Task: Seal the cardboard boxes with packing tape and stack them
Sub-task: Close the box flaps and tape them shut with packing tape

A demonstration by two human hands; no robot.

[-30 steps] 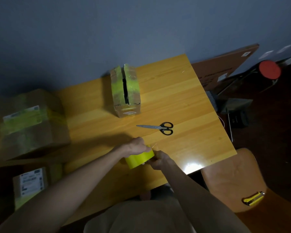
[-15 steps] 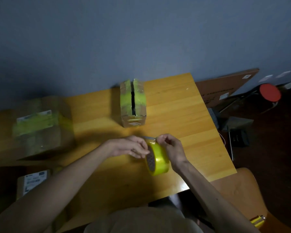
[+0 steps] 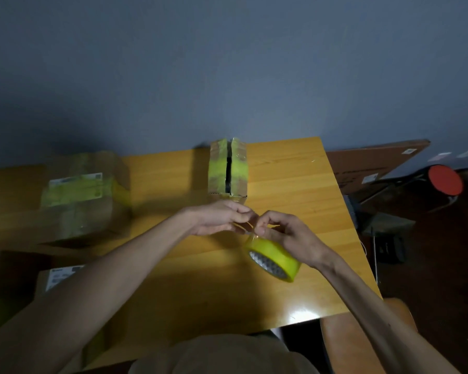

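Note:
A yellow roll of packing tape (image 3: 274, 257) hangs above the wooden table (image 3: 295, 190), held from above by my right hand (image 3: 289, 233). My left hand (image 3: 222, 217) pinches the loose end of the tape right next to the right fingers. Behind the hands stands a small cardboard box (image 3: 229, 168) with yellow tape on its top flaps and a dark gap between them. A larger taped box (image 3: 84, 193) sits at the left of the table. Another box with a white label (image 3: 60, 282) lies lower left, partly hidden by my left arm.
A flat brown cardboard sheet (image 3: 376, 163) leans against the wall at the right. A red round stool (image 3: 445, 179) and dark items stand on the floor beyond the table's right edge. An orange chair seat (image 3: 343, 344) is at the lower right.
Both hands have lifted the tape roll from the table toward the small box. The roll has turned, and my left hand now pinches its loose end. The scissors are hidden now.

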